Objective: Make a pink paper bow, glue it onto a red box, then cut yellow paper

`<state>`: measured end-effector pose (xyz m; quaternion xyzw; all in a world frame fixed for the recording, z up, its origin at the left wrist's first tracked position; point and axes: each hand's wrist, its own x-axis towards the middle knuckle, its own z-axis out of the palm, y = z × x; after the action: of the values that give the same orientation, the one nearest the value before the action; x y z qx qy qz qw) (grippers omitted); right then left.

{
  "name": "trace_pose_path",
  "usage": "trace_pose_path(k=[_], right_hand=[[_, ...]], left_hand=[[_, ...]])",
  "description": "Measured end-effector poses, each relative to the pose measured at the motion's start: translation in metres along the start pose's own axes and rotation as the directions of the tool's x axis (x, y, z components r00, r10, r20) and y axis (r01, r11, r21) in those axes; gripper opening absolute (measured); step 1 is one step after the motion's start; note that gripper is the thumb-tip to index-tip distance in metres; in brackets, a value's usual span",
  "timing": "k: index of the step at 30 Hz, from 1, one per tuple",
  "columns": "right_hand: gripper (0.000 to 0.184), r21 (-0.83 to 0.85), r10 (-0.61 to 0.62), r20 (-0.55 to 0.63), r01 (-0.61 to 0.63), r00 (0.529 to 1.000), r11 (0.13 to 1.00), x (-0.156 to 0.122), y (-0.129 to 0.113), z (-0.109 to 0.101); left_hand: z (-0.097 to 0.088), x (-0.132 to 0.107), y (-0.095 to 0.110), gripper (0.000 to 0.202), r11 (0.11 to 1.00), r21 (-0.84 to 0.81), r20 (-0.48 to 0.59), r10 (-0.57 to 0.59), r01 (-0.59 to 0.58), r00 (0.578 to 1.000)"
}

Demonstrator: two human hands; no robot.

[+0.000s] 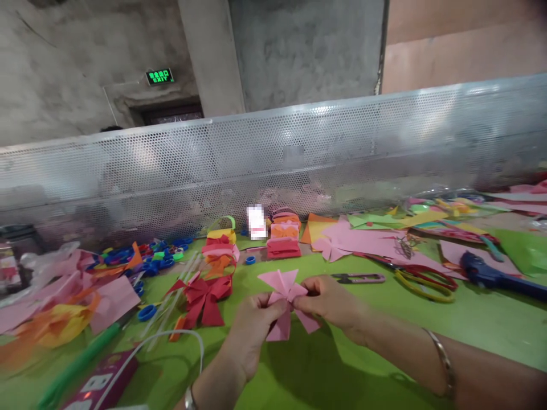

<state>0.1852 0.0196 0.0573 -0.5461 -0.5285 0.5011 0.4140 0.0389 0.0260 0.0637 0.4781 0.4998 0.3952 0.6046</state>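
We are working over a green tabletop (363, 367), with a perforated metal screen (252, 151) running across the far side and an exit sign (159, 76) glowing on the grey wall. Taking the pink paper flower (287, 291) as the clock's centre, we are holding it over the tabletop between both hands. Our left hand (253, 323) is sitting at eight o'clock, pinching the flower with its thumb across the front; our right hand (332, 300) is sitting at three, pinching the opposite side between thumb and finger. A red paper flower (205, 297) is lying at nine o'clock, a blue ring (250, 262) between ten and eleven, and folded paper pieces (284, 248) are resting at twelve. Towards three, snips (372, 278) are lying near our right hand, with scissors (398, 270) and a dark blue tool (496, 279) farther out. At eight, a purple power strip (99, 382) is showing a red light.
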Motion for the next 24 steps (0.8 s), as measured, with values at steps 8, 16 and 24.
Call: trace_pose_path(k=[8, 16, 24], right_hand=[[0.017, -0.033, 0.007, -0.028, -0.008, 1.0, 0.999, -0.0002, -0.0002, -0.0008], [0.019, -0.02, 0.028, -0.061, -0.029, 0.998, 0.999, -0.0037, -0.0047, 0.002], [0.016, -0.015, 0.021, -0.057, -0.022, 0.998, 1.0, -0.0024, -0.0044, 0.0024]], left_hand=[[0.0023, -0.001, 0.0, 0.02, 1.0, 0.0, -0.02, -0.028, 0.028, 0.999], [0.002, -0.0007, 0.0009, 0.023, 0.999, 0.004, -0.02, -0.049, 0.049, 0.999], [0.0026, -0.0029, 0.0031, 0.024, 0.999, 0.031, 0.025, -0.028, 0.027, 0.999]])
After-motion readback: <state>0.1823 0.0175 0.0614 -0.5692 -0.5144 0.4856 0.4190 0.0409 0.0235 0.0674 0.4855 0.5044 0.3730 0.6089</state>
